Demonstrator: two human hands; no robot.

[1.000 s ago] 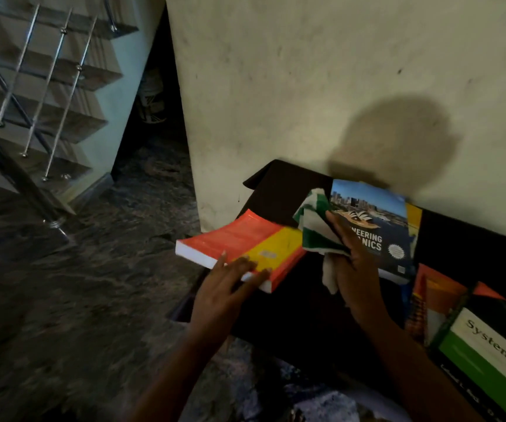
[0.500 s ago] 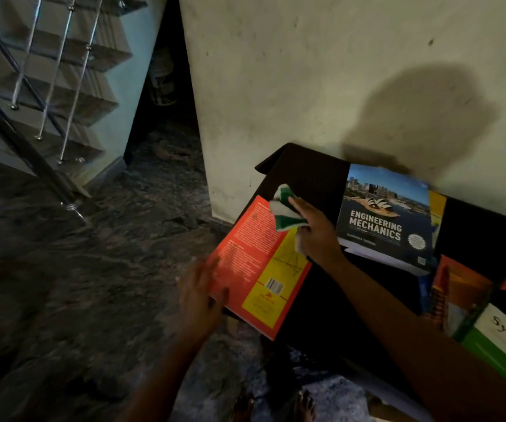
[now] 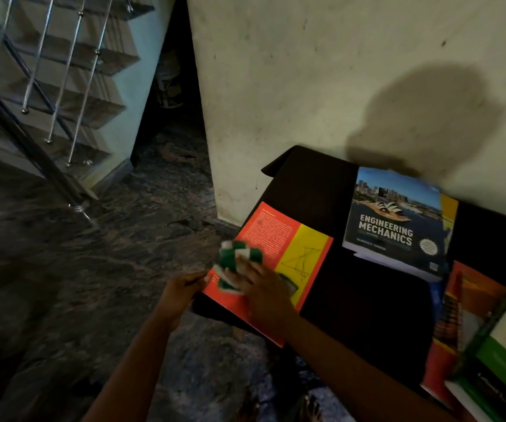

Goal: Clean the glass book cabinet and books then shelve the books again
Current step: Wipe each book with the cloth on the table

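Filling the upper right of the frame, a pale wall (image 3: 321,71) is catching a round shadow. A dark stone floor (image 3: 63,269) is spreading across the left and lower middle, and a staircase (image 3: 50,71) with metal rails is rising in the upper left. A dark table (image 3: 367,306) is standing against the wall at centre right. A pile of books (image 3: 477,345) is leaning at the lower right edge, partly cut off by the frame. A blue book (image 3: 397,226) titled Engineering Mechanics is lying face up at the back of the table, near the wall. An orange book (image 3: 294,248) with a yellow panel is lying flat on the table's left corner in mid-frame, its near edge overhanging the table. The right hand (image 3: 263,290) is grasping a bunched green and white cloth (image 3: 233,257) and pressing it onto the orange book's near left part. The left hand (image 3: 181,290) is gripping that book's near left corner, fingers curled at the edge.
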